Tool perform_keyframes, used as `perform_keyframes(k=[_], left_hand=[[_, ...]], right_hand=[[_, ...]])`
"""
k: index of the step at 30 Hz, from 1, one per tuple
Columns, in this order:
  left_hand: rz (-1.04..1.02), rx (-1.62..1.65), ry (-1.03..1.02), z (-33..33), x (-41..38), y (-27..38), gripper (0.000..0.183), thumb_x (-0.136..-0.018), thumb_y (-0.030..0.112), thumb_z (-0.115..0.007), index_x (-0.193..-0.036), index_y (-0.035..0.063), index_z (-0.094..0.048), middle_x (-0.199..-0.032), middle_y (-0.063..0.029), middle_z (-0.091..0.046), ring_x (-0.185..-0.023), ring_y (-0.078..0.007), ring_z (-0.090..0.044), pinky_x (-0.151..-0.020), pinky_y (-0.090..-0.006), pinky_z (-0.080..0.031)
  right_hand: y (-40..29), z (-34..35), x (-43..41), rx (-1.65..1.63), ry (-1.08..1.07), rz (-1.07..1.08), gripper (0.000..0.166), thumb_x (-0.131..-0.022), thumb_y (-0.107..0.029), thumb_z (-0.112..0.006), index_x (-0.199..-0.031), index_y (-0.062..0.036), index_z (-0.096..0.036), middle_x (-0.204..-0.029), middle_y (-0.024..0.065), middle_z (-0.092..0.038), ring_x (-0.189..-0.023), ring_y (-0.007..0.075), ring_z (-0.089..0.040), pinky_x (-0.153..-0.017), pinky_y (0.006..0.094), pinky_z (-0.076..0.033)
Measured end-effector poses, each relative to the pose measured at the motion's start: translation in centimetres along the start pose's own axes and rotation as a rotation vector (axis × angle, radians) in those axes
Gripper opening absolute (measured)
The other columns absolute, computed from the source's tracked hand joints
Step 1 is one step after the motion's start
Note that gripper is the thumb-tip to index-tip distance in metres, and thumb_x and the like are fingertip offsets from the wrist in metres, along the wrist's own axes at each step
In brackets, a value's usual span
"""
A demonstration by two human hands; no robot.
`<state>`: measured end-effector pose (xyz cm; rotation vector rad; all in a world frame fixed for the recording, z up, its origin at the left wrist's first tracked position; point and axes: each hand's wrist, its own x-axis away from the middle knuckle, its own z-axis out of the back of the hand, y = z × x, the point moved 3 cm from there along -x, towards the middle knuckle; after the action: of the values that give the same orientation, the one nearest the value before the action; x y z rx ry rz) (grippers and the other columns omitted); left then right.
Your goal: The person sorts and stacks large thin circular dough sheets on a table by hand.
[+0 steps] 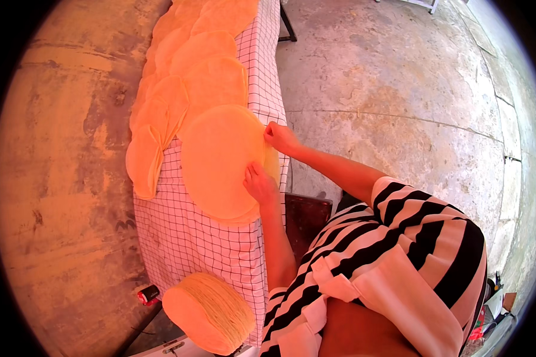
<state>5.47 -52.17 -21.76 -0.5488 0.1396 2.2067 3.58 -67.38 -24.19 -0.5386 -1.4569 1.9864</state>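
Note:
A stack of thin, round, pale sheets (221, 160), tinted orange by the light, lies on a white checked cloth (232, 250). At its far right edge my right hand (283, 137) pinches the rim of a sheet between thumb and fingers. My left hand (261, 184) is lower down on the right part of the same stack, its fingers bent against the top sheet; whether they grip it is not clear. Further up the cloth, many more round sheets (212, 87) overlap. Folded sheets (147, 160) lie along the left side.
A thick stack of round sheets (210, 312) stands on edge at the near end. Beside it, at the cloth's left edge, is a small red and black can or similar item (148, 295). A dark brown seat or board (308, 218) is right of the cloth, above concrete floor (384, 89).

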Motion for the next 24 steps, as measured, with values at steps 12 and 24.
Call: perform_keyframes(k=[12,24], left_hand=[[0.330,0.293,0.049,10.0,-5.3,-7.1,0.021,-0.085,0.009,-0.052,-0.104,-0.0023,-0.053,-0.082,-0.0179,-0.062,-0.074,-0.0376,-0.059,-0.063,-0.0393,-0.047],[-0.010,0.067,-0.053,2.1,2.9,-1.4,0.029,-0.078,0.003,-0.048,-0.107,-0.0008,-0.051,-0.108,-0.0158,-0.058,-0.100,-0.0301,-0.055,-0.070,-0.0406,-0.042]], right_hand=[[2.3,-0.1,-0.4,-0.334,0.125,-0.117,0.034,-0.086,-0.033,-0.055,-0.095,0.0003,-0.052,-0.078,0.0109,-0.061,-0.059,0.0173,-0.059,-0.053,0.0289,-0.049],[1.1,-0.4,2.2,-0.426,-0.234,-0.311,0.019,-0.083,-0.018,-0.057,-0.087,-0.0008,-0.052,-0.078,0.0101,-0.062,-0.059,0.0151,-0.063,-0.051,0.0271,-0.053]])
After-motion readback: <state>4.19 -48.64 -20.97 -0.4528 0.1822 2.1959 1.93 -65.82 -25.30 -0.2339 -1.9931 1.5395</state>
